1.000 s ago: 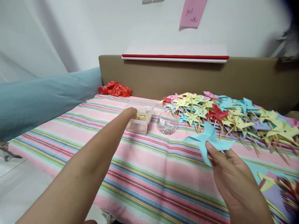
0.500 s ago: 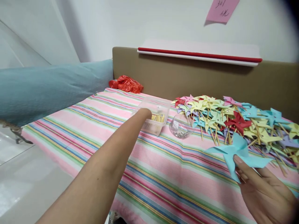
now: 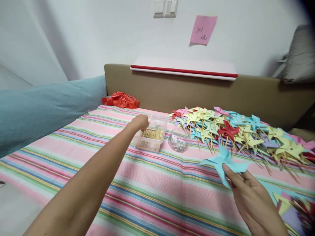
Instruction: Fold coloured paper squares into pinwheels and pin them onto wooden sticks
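Fetching seems the step — left hand (image 3: 140, 123) pinching a stick (image 3: 150, 118) over the left edge of the box (image 3: 147, 146), needing a clear lift — right hand (image 3: 252, 195) holding a blue pinwheel (image 3: 219, 159).

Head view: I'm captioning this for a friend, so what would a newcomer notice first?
Probably the heap of bright pinwheels, spread along the right of the striped cloth. Next, the blue pinwheel in front of it, pinched in the right hand. Left of centre, the left hand is at a clear box of sticks.
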Motion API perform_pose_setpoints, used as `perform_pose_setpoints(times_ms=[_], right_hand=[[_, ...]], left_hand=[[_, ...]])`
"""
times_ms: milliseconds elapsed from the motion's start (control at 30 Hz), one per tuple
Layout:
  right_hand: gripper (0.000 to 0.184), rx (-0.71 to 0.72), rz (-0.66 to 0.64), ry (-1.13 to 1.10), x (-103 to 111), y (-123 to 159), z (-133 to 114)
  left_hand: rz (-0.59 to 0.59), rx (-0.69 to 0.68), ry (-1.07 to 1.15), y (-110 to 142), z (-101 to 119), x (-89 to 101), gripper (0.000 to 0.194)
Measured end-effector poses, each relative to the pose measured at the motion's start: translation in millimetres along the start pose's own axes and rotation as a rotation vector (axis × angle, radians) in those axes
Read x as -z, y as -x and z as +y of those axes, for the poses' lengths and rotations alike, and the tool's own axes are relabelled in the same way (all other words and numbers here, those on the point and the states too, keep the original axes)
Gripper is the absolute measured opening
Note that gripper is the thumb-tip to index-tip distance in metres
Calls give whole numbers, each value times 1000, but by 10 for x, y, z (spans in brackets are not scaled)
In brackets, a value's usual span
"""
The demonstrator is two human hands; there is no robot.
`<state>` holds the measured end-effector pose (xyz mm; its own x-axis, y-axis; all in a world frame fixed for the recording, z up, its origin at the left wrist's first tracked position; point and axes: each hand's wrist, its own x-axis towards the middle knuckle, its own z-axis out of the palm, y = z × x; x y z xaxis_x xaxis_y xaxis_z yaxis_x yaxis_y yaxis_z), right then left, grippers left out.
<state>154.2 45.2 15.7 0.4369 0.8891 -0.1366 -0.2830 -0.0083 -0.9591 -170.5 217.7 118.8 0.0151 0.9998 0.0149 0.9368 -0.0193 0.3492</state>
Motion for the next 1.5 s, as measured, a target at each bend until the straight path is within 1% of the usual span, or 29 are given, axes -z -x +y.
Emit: perform_pose_setpoints(times_ms=[67,133,167,200,233,267,300,333,367,433,467,533,600,667,733,800,900,967,1033,1067,1167,1300,1433,1500], right_hand=[[41,-13,-6,-50,-8,21,-25],[40,-25,-22,-69,-5,36,-39],[40,-29,-32,-66,-2,40,-43],[40,-33,-41,-60,3,42,-44],[39,-37,-51,-55,9,41,-42],[38,-38,-60,-54,17,37,-38],[38,-36,-69,-54,28,30,-31],[37,-33,-78,-55,42,21,-22],[37,-28,-86,-56,59,10,-10],[36,-26,-100,-56,94,-16,16],[35,-30,-107,-61,106,-26,26],[32,-47,-113,-95,107,-30,32],[31,-62,-118,-146,64,4,12],[32,-76,-155,-199,-15,76,-25],[32,-101,-244,-251,-107,170,-65],[27,-112,-341,-295,-183,263,-95],[21,-49,-476,-291,-241,376,-130],[19,15,-573,-268,-258,437,-161],[16,69,-639,-293,-272,489,-200],[14,93,-648,-319,-276,509,-221],[13,171,-622,-347,-251,522,-269],[11,268,-629,-320,-136,451,-270],[8,279,-648,-326,-76,407,-251],[7,277,-627,-322,-83,404,-246]], left_hand=[[185,-26,66,253,84,123,33],[380,-65,137,653,159,171,44],[481,-84,194,889,191,141,47],[626,-113,357,1129,221,68,43],[691,-116,493,1356,251,-48,39],[688,-99,587,1555,284,-201,36],[650,-87,646,1715,323,-380,34],[567,-81,667,1828,371,-570,34],[471,-84,674,1896,429,-755,36],[266,-86,702,1921,565,-1063,36],[167,-90,722,1899,637,-1170,35],[61,-98,728,1842,770,-1289,31],[15,-137,785,1813,867,-1313,29],[-7,-181,895,1823,920,-1298,29],[-11,-202,1010,1855,939,-1285,28],[4,-207,1109,1888,948,-1289,28],[13,-237,1234,1932,993,-1312,29],[-17,-267,1281,1961,1051,-1321,30],[-57,-291,1317,1991,1116,-1325,31],[-68,-297,1339,2004,1147,-1326,31],[-74,-298,1398,2036,1213,-1332,31],[-104,-294,1442,2064,1236,-1337,32],[-139,-293,1467,2084,1222,-1318,31],[-140,-308,1454,2094,1209,-1309,30]])
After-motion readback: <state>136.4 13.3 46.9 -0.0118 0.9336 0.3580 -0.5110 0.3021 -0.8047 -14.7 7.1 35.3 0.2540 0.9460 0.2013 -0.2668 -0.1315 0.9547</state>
